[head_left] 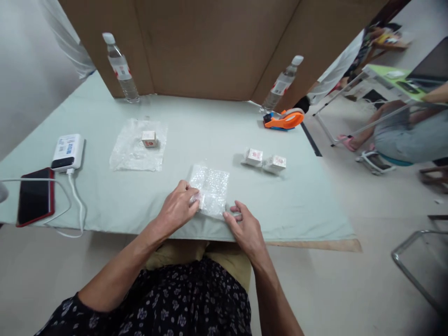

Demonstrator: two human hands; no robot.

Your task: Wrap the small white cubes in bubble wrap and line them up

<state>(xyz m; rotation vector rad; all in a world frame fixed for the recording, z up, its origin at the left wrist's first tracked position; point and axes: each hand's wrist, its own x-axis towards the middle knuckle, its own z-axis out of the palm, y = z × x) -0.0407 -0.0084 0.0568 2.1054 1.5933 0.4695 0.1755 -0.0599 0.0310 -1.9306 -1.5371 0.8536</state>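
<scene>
A sheet of bubble wrap [215,189] lies on the table in front of me, folded or doubled on its left side. My left hand [180,205] is closed at that side, fingers round a small white box with pinkish print [196,198], mostly hidden by the hand and the film. At the sheet's lower right corner is my right hand [247,228], thumb and fingers apart, the thumb tip at the edge. Another small printed box [149,138] stands on a second bubble wrap sheet [129,151] at left. To the right sit two wrapped small boxes [254,157].
Two water bottles [122,72] stand before a tall cardboard panel [210,46]. An orange tape dispenser [285,120] is at the back right. A power bank [68,151], cable and phone [36,196] lie at left. A person [402,126] sits beyond the table, right.
</scene>
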